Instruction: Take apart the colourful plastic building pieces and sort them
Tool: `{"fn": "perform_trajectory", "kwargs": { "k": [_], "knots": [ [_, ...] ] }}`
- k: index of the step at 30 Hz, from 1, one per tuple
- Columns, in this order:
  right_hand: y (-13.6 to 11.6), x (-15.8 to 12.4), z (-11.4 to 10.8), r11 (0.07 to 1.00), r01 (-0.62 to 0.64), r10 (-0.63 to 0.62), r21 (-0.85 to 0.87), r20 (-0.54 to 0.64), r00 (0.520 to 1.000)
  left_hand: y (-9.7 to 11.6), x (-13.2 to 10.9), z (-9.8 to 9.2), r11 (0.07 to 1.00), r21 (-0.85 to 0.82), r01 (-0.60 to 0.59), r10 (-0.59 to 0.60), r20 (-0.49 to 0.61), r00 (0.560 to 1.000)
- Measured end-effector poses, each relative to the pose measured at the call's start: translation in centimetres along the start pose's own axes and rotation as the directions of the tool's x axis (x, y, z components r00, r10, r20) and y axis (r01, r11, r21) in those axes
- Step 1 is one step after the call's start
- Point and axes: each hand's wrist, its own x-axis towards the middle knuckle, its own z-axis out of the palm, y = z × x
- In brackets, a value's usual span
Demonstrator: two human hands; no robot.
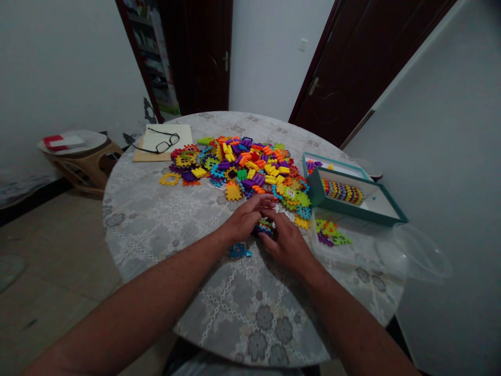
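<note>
Both hands meet at the near edge of a large heap of plastic interlocking building pieces [254,162] in many colours. Between them is a small stack of the flat, notched pieces [265,225], mostly covered by the fingers. My left hand [246,215] curls over its far left side, fingers bent. My right hand [285,235] closes around its right side, thumb at the near edge. Just left of the stack, a blue notched piece [238,250] lies on the tablecloth. A yellow square piece [234,191] rests at the front of the heap.
The round table [156,209] has a patterned cloth. On the right stand a green box [352,206] with a row of coloured pieces and a clear plastic container [368,250] with green and purple ones. Glasses [163,147] lie on papers at the back left, near a stool [84,162].
</note>
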Motion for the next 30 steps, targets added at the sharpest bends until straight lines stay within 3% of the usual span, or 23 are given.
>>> {"fn": "perform_trajectory", "kwargs": {
  "k": [10, 21, 30],
  "knots": [
    [0.3, 0.0, -0.6, 0.993, 0.003, 0.002, -0.117, 0.045, 0.999, -0.3, 0.1, 0.2, 0.998, -0.042, 0.047, -0.047, 0.000, 0.999],
    [0.4, 0.0, 0.3, 0.999, -0.002, 0.004, -0.047, 0.042, 0.999, 0.7, -0.4, 0.8, 0.998, -0.017, 0.055, -0.056, -0.034, 0.998],
    [0.2, 0.1, 0.1, 0.998, -0.015, 0.018, -0.055, 0.055, 0.998, -0.2, -0.1, 0.6, 0.988, -0.147, 0.040, -0.046, -0.034, 0.998]
  ]
}}
